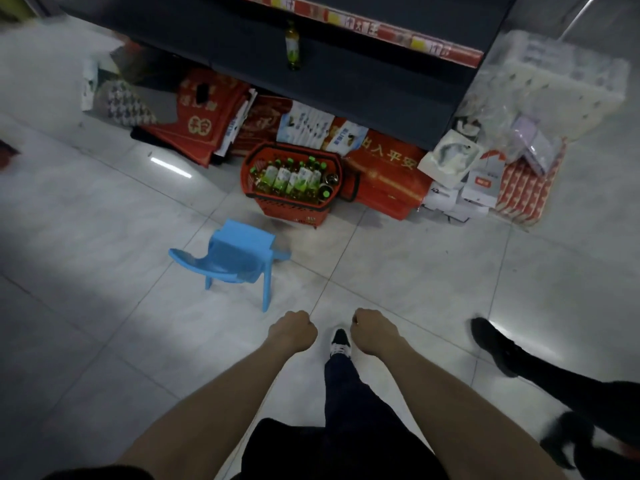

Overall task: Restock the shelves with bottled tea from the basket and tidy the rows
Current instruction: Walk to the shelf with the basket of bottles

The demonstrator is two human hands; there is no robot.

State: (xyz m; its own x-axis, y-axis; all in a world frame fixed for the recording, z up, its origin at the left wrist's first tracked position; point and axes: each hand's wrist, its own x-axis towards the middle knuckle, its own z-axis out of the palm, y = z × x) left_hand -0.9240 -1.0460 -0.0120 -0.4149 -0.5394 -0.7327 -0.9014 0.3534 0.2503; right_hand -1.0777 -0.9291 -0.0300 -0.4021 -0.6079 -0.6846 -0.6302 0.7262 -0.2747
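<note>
A red basket [250, 160] stands on the floor at the foot of the dark shelf [363, 81]. It holds several green-capped tea bottles [291, 178], lying side by side. One tea bottle [292, 46] stands alone on the shelf's lower board. My left hand [293, 330] and my right hand [371, 330] are stretched out in front of me, well short of the basket. Both are curled into fists and hold nothing.
A small blue plastic chair [239, 258] stands on the tiles between me and the basket. Red mats [201, 116] and boxes [388, 174] lie under the shelf. Wrapped tissue packs [554, 84] are piled at the right. Another person's black shoe [493, 344] is at the right.
</note>
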